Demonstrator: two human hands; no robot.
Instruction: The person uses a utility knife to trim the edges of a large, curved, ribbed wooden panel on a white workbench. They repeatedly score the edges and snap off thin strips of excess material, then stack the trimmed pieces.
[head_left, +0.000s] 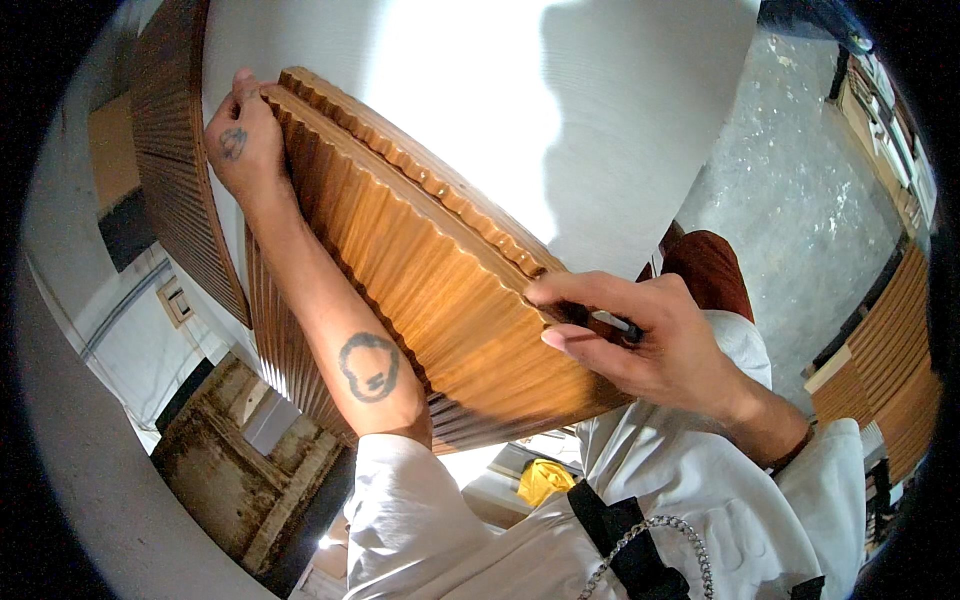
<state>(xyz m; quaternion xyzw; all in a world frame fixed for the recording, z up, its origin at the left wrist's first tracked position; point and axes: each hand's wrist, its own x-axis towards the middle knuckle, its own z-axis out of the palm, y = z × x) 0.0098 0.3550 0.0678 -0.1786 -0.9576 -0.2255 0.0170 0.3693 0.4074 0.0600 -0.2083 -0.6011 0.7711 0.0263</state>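
Note:
A fluted wooden panel (430,270) with a wavy edge slants across the middle of the view. Along its upper side runs a second wavy-edged strip of wood (420,170). My left hand (245,140) is closed around the panel's far left corner, its fingertips mostly hidden, and the forearm lies over the panel's left part. At the near right end of the wavy edges, my right hand (640,330) is closed with thumb and forefinger close to the wood. Something small and dark with a black end shows between those fingers; its kind I cannot make out.
Beneath is a pale work surface (640,130) with a bright sunlit band. More ribbed wood panels (180,150) stand at the left, others (885,360) at the right. A yellow bundle (545,483) lies below. Concrete floor (800,150) shows at the right.

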